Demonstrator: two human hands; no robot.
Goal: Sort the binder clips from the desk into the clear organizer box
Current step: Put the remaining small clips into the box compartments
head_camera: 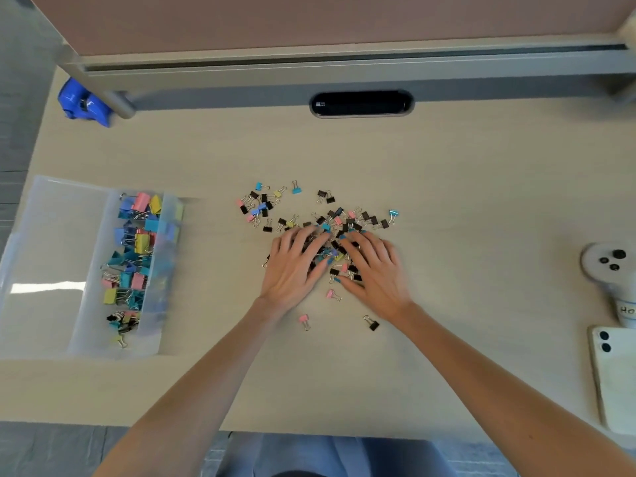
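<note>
Filling most of the frame is a pale wood desk (447,173), with a pink wall panel (309,18) along the top. At the left sits the clear organizer box (51,270); its right part holds big binder clips (134,256) in pink, yellow, blue and teal, with a few tiny ones at its lower end. Two bare arms reach up from the bottom. The left hand (292,266) and the right hand (371,270) lie flat, fingers spread wide, on a heap of small binder clips (330,225) in the middle of the desk. Neither hand is holding a clip. Many clips are hidden under the fingers. A pink clip (304,320) and a black clip (371,323) lie apart, near the wrists. A white phone (616,376) lies at the lower right edge. Above it is a white controller (607,263) with black buttons and a label reading "HO", cut off by the edge. A dark oval slot (361,104) sits at the top middle. A blue plastic thing (82,103) is at the upper left.
</note>
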